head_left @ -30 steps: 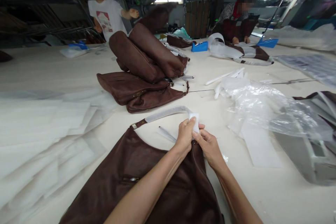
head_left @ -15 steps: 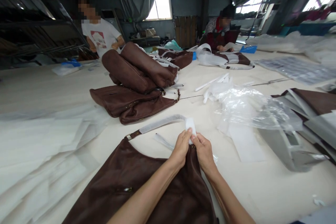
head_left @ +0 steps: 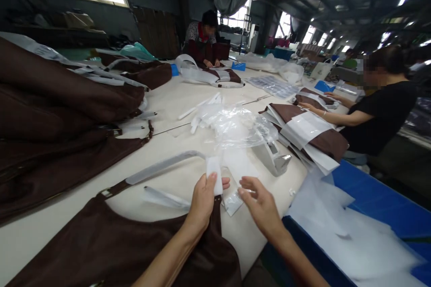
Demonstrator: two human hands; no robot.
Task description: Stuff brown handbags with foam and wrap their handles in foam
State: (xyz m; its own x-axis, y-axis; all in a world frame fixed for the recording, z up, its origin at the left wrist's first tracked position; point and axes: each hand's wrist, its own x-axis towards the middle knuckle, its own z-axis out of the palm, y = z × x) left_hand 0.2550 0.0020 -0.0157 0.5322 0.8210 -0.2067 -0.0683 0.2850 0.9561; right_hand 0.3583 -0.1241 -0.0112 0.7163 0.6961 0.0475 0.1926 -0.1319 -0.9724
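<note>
A dark brown handbag point(head_left: 141, 237) lies in front of me, its strap point(head_left: 161, 166) covered in pale wrapping. Near the strap's right end, a white foam wrap point(head_left: 213, 170) encloses it. My left hand point(head_left: 202, 202) is closed around that wrapped end, thumb on the foam and fingertips showing past its right side. Apart from the bag, my right hand point(head_left: 259, 202) hovers to the right with fingers spread and slightly curled, nothing visible in them. A small clear plastic piece point(head_left: 233, 202) lies between the hands.
Brown bags point(head_left: 67, 143) are piled at left. Crumpled clear plastic point(head_left: 232, 125) and a grey tape dispenser point(head_left: 274, 159) lie beyond my right hand. White sheets point(head_left: 357, 228) fill a blue bin at right. One co-worker point(head_left: 380, 103) works at right, another point(head_left: 202, 40) across the table.
My view has turned right, bringing the blue bin and right-hand co-worker into sight. My right hand has let go of the foam-wrapped strap and moved right; my left still grips it.
</note>
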